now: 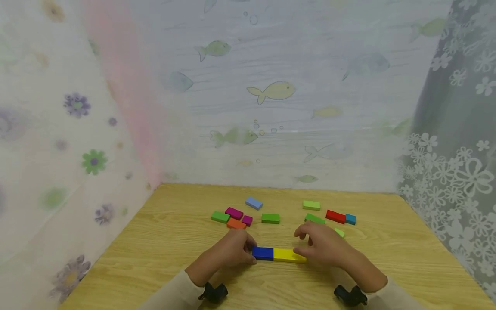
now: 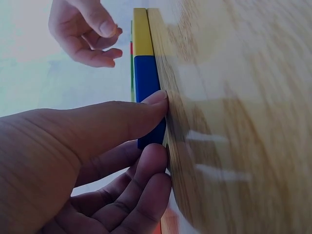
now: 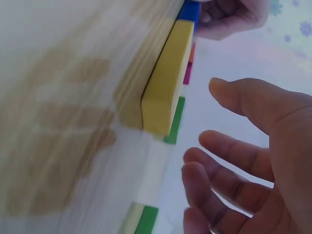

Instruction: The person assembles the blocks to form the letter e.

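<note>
- The yellow block lies flat on the table; the dark blue block adjoins its left end in a straight row.
- Left of the yellow block, the left hand pinches the dark blue block, thumb and fingers covering part of it.
- At the yellow block's right end, the right hand hovers with loosely bent, parted fingers, grasping nothing; it hides part of that end from the head camera.
- Beyond the yellow block and to its right, a lime block is half hidden behind the right hand; a red block and a small blue block sit farther off.
- Beyond the yellow block and to its left are an orange block, a magenta block and a pale blue block.
- Nearer the wearer than the yellow block, both sleeves are cut off by the frame.
- Under the yellow block, the tabletop is wood-grained; behind it hangs a fish-print cloth, and left of it a flowered one.
</note>
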`<state>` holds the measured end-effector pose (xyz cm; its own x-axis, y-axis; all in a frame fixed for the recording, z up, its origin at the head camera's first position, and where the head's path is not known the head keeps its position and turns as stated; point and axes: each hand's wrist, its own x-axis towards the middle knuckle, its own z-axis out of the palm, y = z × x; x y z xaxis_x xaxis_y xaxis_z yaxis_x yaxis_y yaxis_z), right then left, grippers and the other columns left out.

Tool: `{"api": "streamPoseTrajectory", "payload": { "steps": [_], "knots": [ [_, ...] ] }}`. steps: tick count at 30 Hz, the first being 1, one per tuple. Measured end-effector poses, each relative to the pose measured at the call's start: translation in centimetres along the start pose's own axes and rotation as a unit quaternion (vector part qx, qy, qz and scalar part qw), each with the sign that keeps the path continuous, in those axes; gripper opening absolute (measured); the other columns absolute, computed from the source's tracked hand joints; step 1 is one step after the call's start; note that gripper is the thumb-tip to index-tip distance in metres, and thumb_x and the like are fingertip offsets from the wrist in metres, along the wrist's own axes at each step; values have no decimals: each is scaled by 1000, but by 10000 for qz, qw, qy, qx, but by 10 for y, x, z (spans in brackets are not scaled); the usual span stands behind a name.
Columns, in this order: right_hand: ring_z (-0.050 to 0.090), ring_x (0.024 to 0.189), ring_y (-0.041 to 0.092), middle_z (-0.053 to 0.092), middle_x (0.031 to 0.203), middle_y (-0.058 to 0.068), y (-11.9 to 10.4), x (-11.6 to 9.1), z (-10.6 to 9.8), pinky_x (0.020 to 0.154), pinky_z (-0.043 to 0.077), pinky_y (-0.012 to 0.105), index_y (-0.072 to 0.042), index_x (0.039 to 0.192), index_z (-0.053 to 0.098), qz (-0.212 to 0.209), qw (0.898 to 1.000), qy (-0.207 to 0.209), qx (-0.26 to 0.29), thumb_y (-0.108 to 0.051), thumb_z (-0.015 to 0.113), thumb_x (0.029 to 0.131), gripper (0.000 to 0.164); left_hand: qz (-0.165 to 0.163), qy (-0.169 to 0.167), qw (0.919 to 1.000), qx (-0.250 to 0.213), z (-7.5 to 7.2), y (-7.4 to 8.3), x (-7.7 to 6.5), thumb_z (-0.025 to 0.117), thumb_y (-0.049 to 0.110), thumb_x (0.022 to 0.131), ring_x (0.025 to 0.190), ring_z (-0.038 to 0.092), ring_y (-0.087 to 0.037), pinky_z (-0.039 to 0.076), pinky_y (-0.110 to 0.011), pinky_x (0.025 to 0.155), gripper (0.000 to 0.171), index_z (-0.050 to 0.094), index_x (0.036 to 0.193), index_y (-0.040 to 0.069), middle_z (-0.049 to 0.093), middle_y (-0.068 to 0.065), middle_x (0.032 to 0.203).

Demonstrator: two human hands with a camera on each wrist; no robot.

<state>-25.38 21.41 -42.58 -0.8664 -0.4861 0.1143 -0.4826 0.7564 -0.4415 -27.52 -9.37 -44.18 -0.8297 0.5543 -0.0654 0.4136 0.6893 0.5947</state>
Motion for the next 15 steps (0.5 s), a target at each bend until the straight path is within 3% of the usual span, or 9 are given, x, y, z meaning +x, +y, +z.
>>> {"api": "streamPoseTrajectory", "payload": {
  "steps": [9,15],
  "knots": [
    [62,82,7,73,112,0,16,9,-9,73,54,28,-13,115,74,300,9968,630,-401,-35,82,89,34,-21,32,10000,-44,-1,-2,2,93,18,77,70,59,-3,52,-22,67,41,79,113,5,68,9,83],
    [68,90,18,71,111,3,27,12,-14,77,57,37,-12,115,74,364,9906,1147,-651,-30,81,90,32,-10,57,9999,-98,-2,-3,4,93,18,76,73,60,-3,53,-22,69,40,80,112,5,71,8,87]
  ]
}}
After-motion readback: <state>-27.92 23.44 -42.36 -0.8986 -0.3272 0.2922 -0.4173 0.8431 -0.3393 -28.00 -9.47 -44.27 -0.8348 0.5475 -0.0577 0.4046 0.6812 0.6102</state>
